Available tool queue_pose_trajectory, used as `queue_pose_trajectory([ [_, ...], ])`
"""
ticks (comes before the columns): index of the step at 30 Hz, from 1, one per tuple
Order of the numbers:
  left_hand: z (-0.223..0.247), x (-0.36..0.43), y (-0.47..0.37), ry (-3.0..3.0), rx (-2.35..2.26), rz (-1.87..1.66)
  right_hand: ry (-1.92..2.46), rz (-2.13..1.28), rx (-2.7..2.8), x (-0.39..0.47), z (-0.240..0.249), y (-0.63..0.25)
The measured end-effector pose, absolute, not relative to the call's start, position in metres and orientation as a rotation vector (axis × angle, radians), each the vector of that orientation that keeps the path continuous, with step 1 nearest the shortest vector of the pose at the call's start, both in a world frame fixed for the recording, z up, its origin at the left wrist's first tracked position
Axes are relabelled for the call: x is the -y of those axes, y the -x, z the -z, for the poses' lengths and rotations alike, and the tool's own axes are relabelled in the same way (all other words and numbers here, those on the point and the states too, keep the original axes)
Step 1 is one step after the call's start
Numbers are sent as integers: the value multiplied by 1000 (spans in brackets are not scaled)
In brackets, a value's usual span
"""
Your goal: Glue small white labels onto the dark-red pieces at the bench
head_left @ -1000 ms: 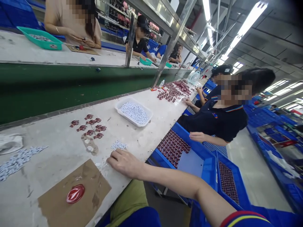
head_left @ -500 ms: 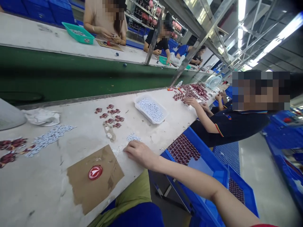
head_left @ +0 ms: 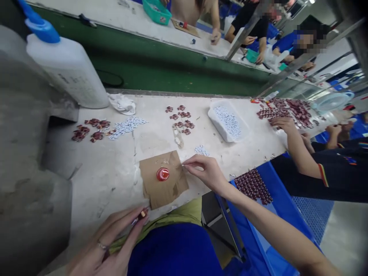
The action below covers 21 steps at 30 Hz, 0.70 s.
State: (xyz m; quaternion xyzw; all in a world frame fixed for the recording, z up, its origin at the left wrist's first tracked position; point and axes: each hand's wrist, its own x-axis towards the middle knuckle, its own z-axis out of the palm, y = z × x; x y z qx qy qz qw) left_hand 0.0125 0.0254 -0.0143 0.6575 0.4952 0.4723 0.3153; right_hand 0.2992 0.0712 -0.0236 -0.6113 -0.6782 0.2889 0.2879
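Note:
My left hand, low in front of me, pinches a small dark red and yellow piece between thumb and fingers. My right hand has its thumb and fingertips pressed together by the right edge of a brown cardboard sheet. Whatever sits in that pinch is too small to name. On the cardboard lies a round red cap-like disc with a glossy, wet-looking surface. Just beyond my right hand is a little heap of small blue-and-white pieces.
A white tub holds many blue-and-white pieces. Dark red pieces lie in clusters, beside a white cloth and a large white bottle. A blue crate stands below the table's edge, near a co-worker's arm.
My left hand has come into view with the dark red piece in it. My right hand has moved from the small blue-and-white heap to the cardboard's edge. The view has turned left.

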Motion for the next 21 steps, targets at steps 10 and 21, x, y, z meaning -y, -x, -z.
queue_pose_trajectory([
  [10, 21, -30, -19, -1806, -1326, -1156, 1429, -896, 1713, -69, 18, -259],
  [21, 22, -35, -27, -1785, -1332, -1148, 1402, -755, 1910, -65, 20, -263],
])
